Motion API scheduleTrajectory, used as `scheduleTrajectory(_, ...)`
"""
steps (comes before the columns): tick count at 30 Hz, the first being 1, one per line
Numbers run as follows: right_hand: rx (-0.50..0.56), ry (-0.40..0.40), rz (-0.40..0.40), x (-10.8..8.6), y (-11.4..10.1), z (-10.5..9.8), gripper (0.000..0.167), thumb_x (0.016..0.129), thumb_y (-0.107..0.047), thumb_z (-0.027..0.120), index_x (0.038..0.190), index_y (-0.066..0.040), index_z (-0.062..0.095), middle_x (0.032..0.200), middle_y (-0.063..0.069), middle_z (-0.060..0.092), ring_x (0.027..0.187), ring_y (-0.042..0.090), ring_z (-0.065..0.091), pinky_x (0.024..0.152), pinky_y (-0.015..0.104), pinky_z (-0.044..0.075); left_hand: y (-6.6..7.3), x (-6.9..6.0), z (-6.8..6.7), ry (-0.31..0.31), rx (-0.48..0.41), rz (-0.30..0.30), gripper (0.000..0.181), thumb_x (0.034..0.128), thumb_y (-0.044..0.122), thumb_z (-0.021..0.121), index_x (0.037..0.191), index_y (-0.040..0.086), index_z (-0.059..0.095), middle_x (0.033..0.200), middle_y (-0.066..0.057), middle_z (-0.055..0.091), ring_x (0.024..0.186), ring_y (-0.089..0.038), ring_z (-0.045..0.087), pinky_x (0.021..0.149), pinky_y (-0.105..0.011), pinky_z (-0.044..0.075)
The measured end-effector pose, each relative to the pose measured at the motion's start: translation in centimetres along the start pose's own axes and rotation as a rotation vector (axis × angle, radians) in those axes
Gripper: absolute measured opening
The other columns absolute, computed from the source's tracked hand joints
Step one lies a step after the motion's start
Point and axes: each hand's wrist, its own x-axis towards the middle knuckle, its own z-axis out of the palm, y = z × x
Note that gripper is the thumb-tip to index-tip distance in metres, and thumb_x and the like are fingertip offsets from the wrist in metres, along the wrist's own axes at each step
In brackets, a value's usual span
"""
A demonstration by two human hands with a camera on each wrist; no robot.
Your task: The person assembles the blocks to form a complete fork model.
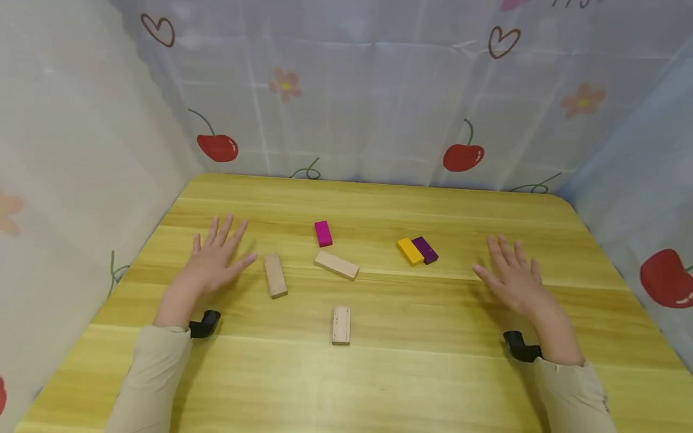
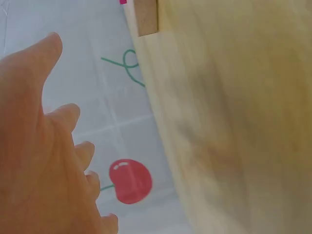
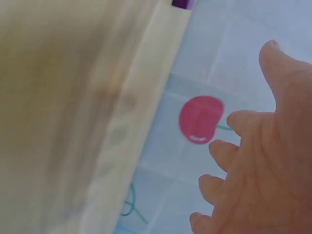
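My left hand (image 1: pixel 212 264) is spread over the left part of the table, fingers straight, holding nothing. Nearest to it is a plain wooden block (image 1: pixel 276 275), just right of the thumb. On the right side my right hand (image 1: pixel 513 278) is also spread with nothing in it. A yellow block (image 1: pixel 410 251) and a dark purple block (image 1: pixel 425 249) lie side by side, left of that hand. Between the hands are a magenta block (image 1: pixel 323 233), a slanted plain block (image 1: pixel 336 265) and another plain block (image 1: pixel 341 325) closer to me. Both wrist views show the palms and fingers apart from any block.
The blocks lie on a yellow wood-grain table (image 1: pixel 422 373) with rounded far corners. A pale curtain (image 1: pixel 357 108) printed with cherries, flowers and hearts hangs behind it and along the sides. Each wrist carries a black mount, the left one (image 1: pixel 206 325) and the right one (image 1: pixel 522 347).
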Motion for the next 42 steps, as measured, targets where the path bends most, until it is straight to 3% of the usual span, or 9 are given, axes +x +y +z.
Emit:
scheduleTrajectory(5,-0.045,0.015,-0.034,0.4,-2.0,-0.8,0.078,0.098,-0.05,0.036,0.15,-0.01,-0.006,0.152,0.023,-0.01,0.132,0.039,-0.024,0.096,0.065,-0.016,0.5,0.0,-0.6,0.033,0.02,0.03,0.078,0.095,0.059,0.033,0.152,0.016,0.002,0.154,-0.011,-0.013,0.135,-0.03,-0.023,0.099,-0.064,-0.011)
scheduleTrajectory(10,-0.058,0.03,-0.107,1.2,-4.8,-1.4,0.078,0.098,-0.048,0.041,0.151,-0.01,-0.001,0.153,0.02,-0.006,0.134,0.036,-0.02,0.098,0.062,-0.015,2.1,0.1,-0.9,0.059,0.019,0.074,0.08,0.094,0.059,0.036,0.152,0.017,0.002,0.154,-0.012,-0.011,0.135,-0.026,-0.024,0.1,-0.061,-0.013)
scheduleTrajectory(19,-0.011,0.101,-0.25,3.4,-9.2,0.4,0.073,0.097,-0.046,0.045,0.151,-0.009,0.013,0.154,0.016,0.008,0.139,0.032,-0.002,0.106,0.055,-0.004,4.3,-0.1,0.8,0.032,-0.021,0.123,0.082,0.0926,0.058,0.042,0.152,0.018,0.003,0.154,-0.009,-0.011,0.136,-0.025,-0.021,0.101,-0.062,-0.009)
scheduleTrajectory(23,0.001,0.118,-0.301,4.4,-10.7,1.6,0.072,0.095,-0.043,0.051,0.15,-0.008,0.02,0.153,0.014,0.013,0.139,0.031,0.005,0.106,0.056,0.003,4.3,0.1,1.9,0.026,-0.041,0.124,0.082,0.0917,0.058,0.045,0.152,0.018,0.006,0.155,-0.009,-0.007,0.137,-0.026,-0.019,0.101,-0.063,-0.005)
scheduleTrajectory(28,0.032,0.114,-0.34,5.7,-12.2,2.9,0.069,0.095,-0.041,0.053,0.149,-0.008,0.026,0.153,0.014,0.018,0.139,0.031,0.009,0.107,0.055,0.007,4.0,0.2,2.9,-0.003,-0.059,0.132,0.083,0.0912,0.054,0.05,0.152,0.014,0.011,0.155,-0.015,0.0,0.138,-0.035,-0.01,0.101,-0.065,-0.002)
scheduleTrajectory(36,0.072,0.046,-0.396,7.5,-14.3,5.7,0.066,0.096,-0.043,0.049,0.146,-0.004,0.031,0.151,0.016,0.022,0.138,0.032,0.015,0.107,0.052,0.012,3.3,-0.1,3.6,-0.082,-0.118,0.091,0.084,0.0912,0.056,0.048,0.151,0.01,0.012,0.154,-0.017,0.001,0.138,-0.036,-0.009,0.101,-0.065,-0.004)
scheduleTrajectory(42,0.077,-0.022,-0.436,7.8,-15.1,8.0,0.063,0.096,-0.041,0.051,0.145,-0.005,0.034,0.15,0.016,0.025,0.137,0.033,0.019,0.106,0.055,0.013,2.7,0.0,4.1,-0.171,-0.172,0.05,0.083,0.0932,0.057,0.043,0.152,0.01,0.007,0.154,-0.018,0.002,0.137,-0.041,-0.005,0.1,-0.066,-0.003)
